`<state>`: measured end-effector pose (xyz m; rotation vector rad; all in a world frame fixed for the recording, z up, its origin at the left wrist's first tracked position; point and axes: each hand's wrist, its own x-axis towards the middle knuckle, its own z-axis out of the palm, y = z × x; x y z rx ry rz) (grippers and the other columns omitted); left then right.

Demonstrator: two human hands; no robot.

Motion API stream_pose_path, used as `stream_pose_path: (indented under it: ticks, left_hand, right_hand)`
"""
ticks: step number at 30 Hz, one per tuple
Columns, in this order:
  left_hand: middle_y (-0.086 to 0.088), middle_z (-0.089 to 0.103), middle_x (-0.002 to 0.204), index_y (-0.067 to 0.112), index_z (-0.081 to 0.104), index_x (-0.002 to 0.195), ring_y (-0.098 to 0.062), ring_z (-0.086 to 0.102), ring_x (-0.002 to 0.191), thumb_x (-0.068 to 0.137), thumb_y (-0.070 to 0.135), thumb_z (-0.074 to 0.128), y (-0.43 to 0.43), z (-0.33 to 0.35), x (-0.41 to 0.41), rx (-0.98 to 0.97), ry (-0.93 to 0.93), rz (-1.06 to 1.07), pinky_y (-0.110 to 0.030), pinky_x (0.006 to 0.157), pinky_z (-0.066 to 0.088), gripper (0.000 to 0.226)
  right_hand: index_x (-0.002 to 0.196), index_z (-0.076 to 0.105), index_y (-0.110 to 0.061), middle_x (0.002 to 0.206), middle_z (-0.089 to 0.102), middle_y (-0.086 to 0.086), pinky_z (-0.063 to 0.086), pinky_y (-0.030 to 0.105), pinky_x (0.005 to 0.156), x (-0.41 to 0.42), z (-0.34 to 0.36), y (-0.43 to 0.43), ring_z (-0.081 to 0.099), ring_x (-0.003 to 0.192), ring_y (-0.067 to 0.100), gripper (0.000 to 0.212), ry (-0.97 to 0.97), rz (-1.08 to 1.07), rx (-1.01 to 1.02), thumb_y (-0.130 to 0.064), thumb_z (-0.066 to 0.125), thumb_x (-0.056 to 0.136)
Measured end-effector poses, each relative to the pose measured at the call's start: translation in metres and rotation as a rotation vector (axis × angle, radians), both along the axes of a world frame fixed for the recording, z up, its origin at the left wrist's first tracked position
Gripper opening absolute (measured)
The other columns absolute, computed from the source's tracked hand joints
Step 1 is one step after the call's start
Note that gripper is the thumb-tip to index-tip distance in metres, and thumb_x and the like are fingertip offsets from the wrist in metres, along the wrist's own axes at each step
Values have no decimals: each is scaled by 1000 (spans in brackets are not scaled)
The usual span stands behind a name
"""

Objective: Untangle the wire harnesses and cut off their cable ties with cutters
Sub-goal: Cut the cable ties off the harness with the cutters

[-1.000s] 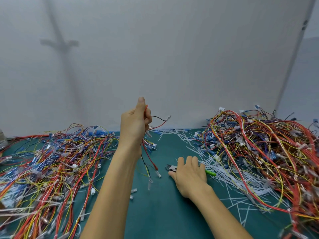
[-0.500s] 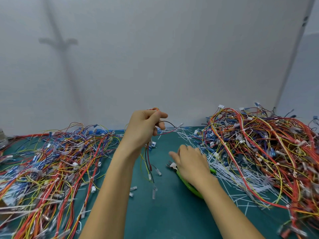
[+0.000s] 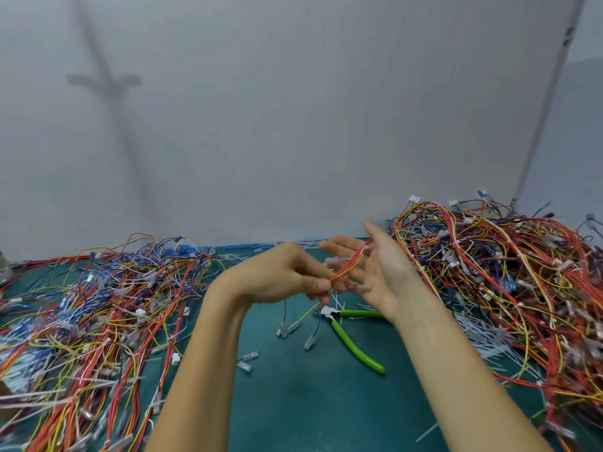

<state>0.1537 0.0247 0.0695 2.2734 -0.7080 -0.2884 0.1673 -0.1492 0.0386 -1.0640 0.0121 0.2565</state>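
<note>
Lifted off the cutters (image 3: 354, 344), which lie on the green mat (image 3: 293, 402), the right hand (image 3: 380, 272) spreads open under the small harness (image 3: 349, 269) that the left hand (image 3: 284, 275) pinches. Untangling seems underway. Next comes finding its cable tie, lost in the blur, and fetching the cutters.

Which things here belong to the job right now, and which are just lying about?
Job: left hand pinching a wire bundle; right hand open by it; green cutters on the mat; left wire pile; right wire pile.
Lying about: cut tie scraps; loose clear connectors.
</note>
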Motion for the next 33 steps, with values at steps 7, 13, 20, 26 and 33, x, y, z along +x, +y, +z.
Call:
stream_pose_path:
  ticks: [7, 13, 20, 26, 33]
  left_hand:
    - [-1, 74, 91, 10, 72, 111, -9, 68, 84, 80, -16, 40, 11, -12, 12, 213, -21, 340, -21, 72, 52, 52]
    - [-5, 77, 85, 8, 70, 97, -14, 72, 68, 103, 40, 42, 12, -14, 19, -545, 212, 674, -21, 54, 54, 42]
    - [-5, 77, 95, 11, 77, 88, -14, 74, 74, 83, 41, 66, 7, -9, 18, -912, 413, 477, -26, 61, 58, 33]
    - [-3, 77, 86, 11, 70, 99, -9, 72, 70, 73, 16, 71, 14, -5, 17, -1144, 303, 426, -22, 66, 59, 26]
    - [-4, 76, 99, 28, 73, 95, -10, 71, 92, 67, 17, 80, 9, -6, 10, -920, 149, 324, -31, 93, 50, 30]
  right_hand:
    - [95, 73, -6, 63, 64, -4, 48, 11, 56, -10, 6, 8, 59, 62, 8, 34, -394, 23, -667, -18, 43, 104]
    - [98, 75, -16, 74, 68, -3, 48, 30, 72, -25, 14, 23, 60, 70, 18, 22, -669, 247, -1071, -16, 52, 99]
    - [97, 74, -19, 85, 71, 2, 36, 4, 54, -35, 14, 35, 55, 65, -1, 21, -729, 365, -1329, -14, 53, 97]
    - [103, 68, -16, 108, 69, 9, 50, 37, 89, -32, 16, 23, 60, 104, 27, 20, -623, 242, -1535, -33, 63, 92]
    - [114, 52, -21, 118, 58, -1, 40, 29, 88, -27, 29, 8, 51, 112, 17, 30, -541, -81, -1265, -4, 45, 90]
